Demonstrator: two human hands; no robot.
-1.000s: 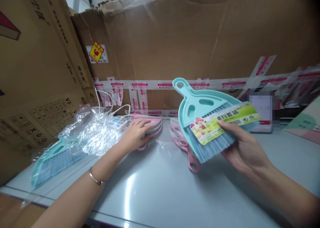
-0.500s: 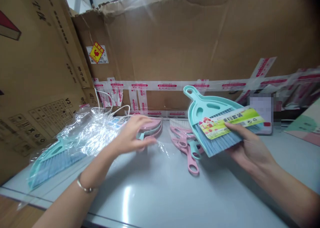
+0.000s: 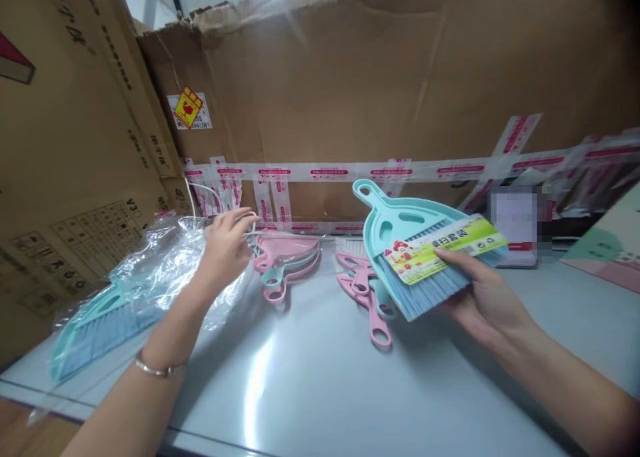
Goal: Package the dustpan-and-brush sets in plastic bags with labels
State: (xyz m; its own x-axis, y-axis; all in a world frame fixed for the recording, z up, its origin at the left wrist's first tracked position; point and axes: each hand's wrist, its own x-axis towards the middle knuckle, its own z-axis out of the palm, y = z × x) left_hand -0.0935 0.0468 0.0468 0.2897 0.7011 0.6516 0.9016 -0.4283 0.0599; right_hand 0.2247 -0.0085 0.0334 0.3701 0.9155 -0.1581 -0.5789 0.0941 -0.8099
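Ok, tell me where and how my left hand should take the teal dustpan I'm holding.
Take the teal dustpan by its looped handle, coming from the left. The handle juts up and leftward with nothing in front of it, while your right hand holds the opposite side, thumb on the label. The narrow neck below the loop looks best for pinching.

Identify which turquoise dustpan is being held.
The turquoise dustpan in the right hand, with a label across its brush; another lies under clear plastic, another among pink dustpans.
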